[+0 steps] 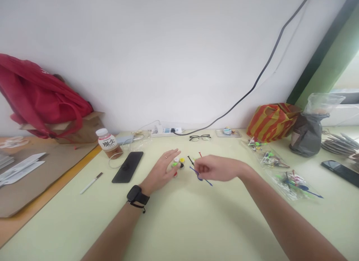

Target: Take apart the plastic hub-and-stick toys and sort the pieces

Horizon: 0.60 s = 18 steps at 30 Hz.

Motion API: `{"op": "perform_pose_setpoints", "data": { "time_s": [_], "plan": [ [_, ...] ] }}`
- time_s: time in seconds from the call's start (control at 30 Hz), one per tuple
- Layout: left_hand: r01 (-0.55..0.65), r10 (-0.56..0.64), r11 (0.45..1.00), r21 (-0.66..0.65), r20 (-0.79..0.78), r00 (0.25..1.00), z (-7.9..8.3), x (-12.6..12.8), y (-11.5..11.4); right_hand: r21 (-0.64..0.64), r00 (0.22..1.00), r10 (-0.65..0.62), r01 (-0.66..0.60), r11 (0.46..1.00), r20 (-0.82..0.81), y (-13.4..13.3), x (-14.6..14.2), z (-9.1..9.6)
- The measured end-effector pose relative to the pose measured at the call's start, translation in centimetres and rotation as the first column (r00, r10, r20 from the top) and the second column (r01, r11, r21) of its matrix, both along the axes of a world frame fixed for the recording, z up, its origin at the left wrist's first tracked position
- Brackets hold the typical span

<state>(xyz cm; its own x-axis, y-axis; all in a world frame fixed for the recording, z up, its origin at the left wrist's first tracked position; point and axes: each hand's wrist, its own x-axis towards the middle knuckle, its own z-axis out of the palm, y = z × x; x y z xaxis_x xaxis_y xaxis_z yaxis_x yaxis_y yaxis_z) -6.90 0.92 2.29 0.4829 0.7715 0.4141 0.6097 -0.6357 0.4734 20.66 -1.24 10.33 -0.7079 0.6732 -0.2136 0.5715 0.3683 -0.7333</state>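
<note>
My left hand (162,170) lies flat on the pale green table (179,223) with fingers stretched out, its fingertips touching a cluster of small round coloured pieces (178,163) in white, yellow, green and black. A black watch (137,196) sits on that wrist. My right hand (215,168) is closed in a pinch on a thin blue stick (202,177) that slants down to the right. A black stick (190,159) and a red stick (200,154) lie just beyond the hand.
A black phone (128,166), a drink bottle (109,143) and a white pen (91,183) lie left. Glasses (199,137) and a power strip (166,131) sit by the wall. Clear bags of coloured sticks (291,180), a striped bag (270,121) and another phone (340,172) are right.
</note>
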Motion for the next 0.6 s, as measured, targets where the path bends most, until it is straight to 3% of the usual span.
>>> {"op": "perform_pose_setpoints", "data": {
  "time_s": [0.1, 0.23, 0.4, 0.6],
  "plan": [
    [-0.049, 0.038, 0.998, 0.045, 0.225, 0.974, 0.3, 1.1, -0.6, -0.085, 0.956, -0.087, 0.065, 0.994, -0.281, 1.9, -1.4, -0.3],
    [0.038, -0.059, 0.996, 0.078, 0.299, 0.953, 0.5, 2.8, -1.7, -0.159, 0.873, -0.210, 0.154, 0.975, -0.440, 3.2, -3.4, -2.1],
    [0.037, -0.080, 0.989, 0.142, 0.315, 0.946, 0.8, 3.5, -2.0, -0.168, 0.883, -0.242, 0.189, 0.968, -0.402, 3.1, -4.4, -3.4],
    [0.062, -0.059, 0.998, 0.000, 0.271, 0.961, 0.5, 3.3, -2.0, -0.120, 0.950, -0.241, 0.221, 0.968, -0.197, 2.7, -4.2, -3.5]
  ]
}}
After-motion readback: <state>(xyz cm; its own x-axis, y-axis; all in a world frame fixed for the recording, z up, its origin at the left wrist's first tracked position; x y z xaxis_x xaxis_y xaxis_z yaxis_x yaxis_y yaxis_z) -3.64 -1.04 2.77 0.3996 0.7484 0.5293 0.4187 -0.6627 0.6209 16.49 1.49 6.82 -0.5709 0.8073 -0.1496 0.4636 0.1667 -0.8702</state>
